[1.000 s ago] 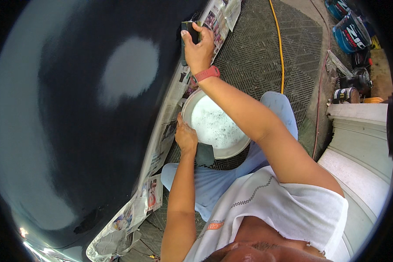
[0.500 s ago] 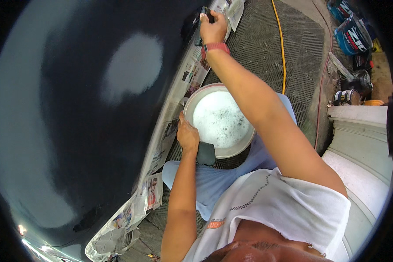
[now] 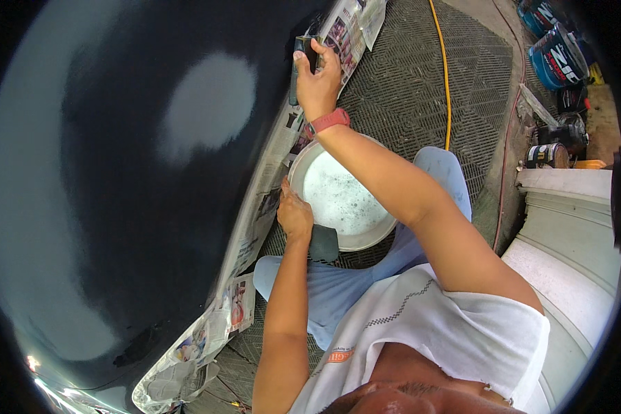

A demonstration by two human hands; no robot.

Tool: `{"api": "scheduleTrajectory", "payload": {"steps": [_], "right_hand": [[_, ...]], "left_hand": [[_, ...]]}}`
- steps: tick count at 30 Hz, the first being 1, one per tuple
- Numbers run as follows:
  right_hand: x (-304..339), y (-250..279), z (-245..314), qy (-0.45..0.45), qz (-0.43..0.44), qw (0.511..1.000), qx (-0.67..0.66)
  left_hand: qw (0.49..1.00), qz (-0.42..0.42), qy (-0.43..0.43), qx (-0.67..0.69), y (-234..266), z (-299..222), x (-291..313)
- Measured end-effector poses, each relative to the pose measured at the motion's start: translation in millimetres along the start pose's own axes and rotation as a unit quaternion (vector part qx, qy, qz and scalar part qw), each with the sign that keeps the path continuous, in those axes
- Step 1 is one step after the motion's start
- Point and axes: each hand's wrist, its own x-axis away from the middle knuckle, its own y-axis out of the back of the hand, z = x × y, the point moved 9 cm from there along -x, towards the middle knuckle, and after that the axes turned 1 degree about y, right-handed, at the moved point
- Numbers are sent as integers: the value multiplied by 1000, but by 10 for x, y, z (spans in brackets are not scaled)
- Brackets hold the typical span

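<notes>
My right hand (image 3: pixel 319 83) grips a dark sanding block (image 3: pixel 306 52) between thumb and fingers. The block rests at the edge of a large glossy black car panel (image 3: pixel 138 228), which shows dull grey patches. Below that arm is a round pale basin (image 3: pixel 367 243) of foamy white water (image 3: pixel 345 196), partly covered by my right forearm. My left hand (image 3: pixel 294 214) is closed on the basin's left rim, its fingertips partly hidden. A dark grey sheet (image 3: pixel 323 244), seemingly sandpaper, hangs by that hand's palm against the basin's near side.
Newspaper masking (image 3: pixel 240 301) runs along the panel's lower edge. Underfoot is a grey ribbed mat (image 3: pixel 386 83), crossed by a yellow hose (image 3: pixel 444 76). Blue cans (image 3: pixel 557 58) and a smaller dark tin (image 3: pixel 547 156) stand at the right, beyond a white ribbed panel (image 3: pixel 562 238).
My right hand has drawn the sanding block along the panel edge, nearer to me and slightly left. My left hand stays at the basin, which has shifted very slightly left.
</notes>
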Motion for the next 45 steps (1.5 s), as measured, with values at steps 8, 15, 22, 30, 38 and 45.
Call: {"api": "scheduleTrajectory", "payload": {"steps": [8,15,22,30,38,45], "right_hand": [[-253,-23,-311,-90,-17,996,-4],[-505,-56,-605,-185,-23,980,-65],[-25,25,343,17,55,997,43],[-262,52,291,93,10,993,72],[-630,66,-116,-45,-18,997,58],[-648,32,-94,12,0,999,35]], "left_hand": [[999,28,25,-6,38,-90,-17],[1000,27,12,0,-6,-53,-8],[999,26,39,-20,23,44,20],[1000,25,12,-3,-6,-43,-64],[1000,26,8,8,0,-82,-16],[1000,16,0,-9,-1,-43,13]]}}
